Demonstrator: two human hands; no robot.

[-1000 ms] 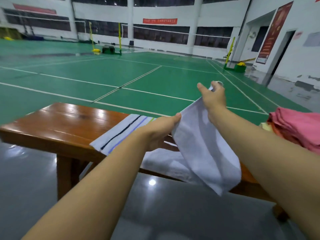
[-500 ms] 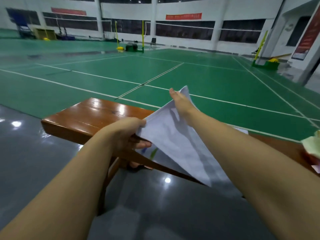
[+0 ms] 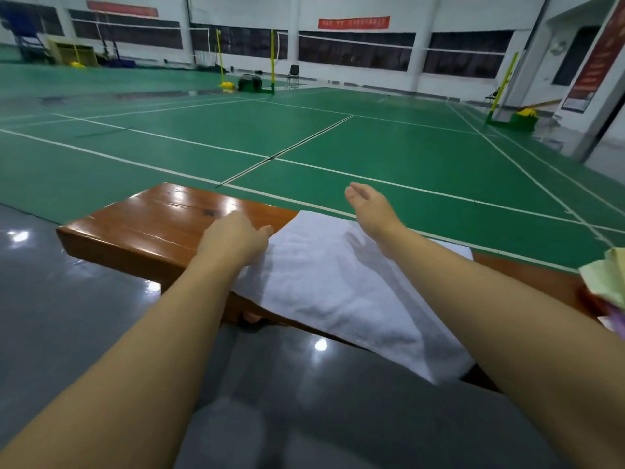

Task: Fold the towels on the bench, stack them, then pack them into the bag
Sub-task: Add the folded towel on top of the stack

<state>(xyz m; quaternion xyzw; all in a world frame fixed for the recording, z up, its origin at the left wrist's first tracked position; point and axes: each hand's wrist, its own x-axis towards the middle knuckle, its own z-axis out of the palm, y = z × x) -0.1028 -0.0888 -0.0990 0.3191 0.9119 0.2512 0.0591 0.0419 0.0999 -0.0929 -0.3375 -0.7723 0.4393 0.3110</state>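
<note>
White towel (image 3: 338,282) spread flat on the brown wooden counter (image 3: 142,225), near corner draped over the near edge toward the grey floor (image 3: 67,316). No crease or doubled layer visible in it; counted as laid out, not folded. Bundle of other cloth, pale green with a bit of purple (image 3: 605,282), at the right edge of view on the counter, cropped, looks loosely heaped rather than folded. No stack of folded towels in view, no bag in view. Judged early in the task: at best one towel smoothed for its first fold, with folding, stacking and packing all left. Left hand (image 3: 233,240) low at the towel's left edge, back of the hand up, thumb reaching right onto the cloth, fingers (image 3: 220,228) curled downward over the edge; hold on the hem cannot be told, since fingertips hidden under the hand. Right hand (image 3: 370,206) lifted clear above the towel's far edge, loose and holding nothing, fingers lightly bent and pointing far-left, its shadow on the cloth beneath. Both forearms stretched forward from the near side, left one crossing the counter's near edge, right one passing over the towel's right half. Beyond the counter, green court (image 3: 372,147) with white lines, net posts far off.
</note>
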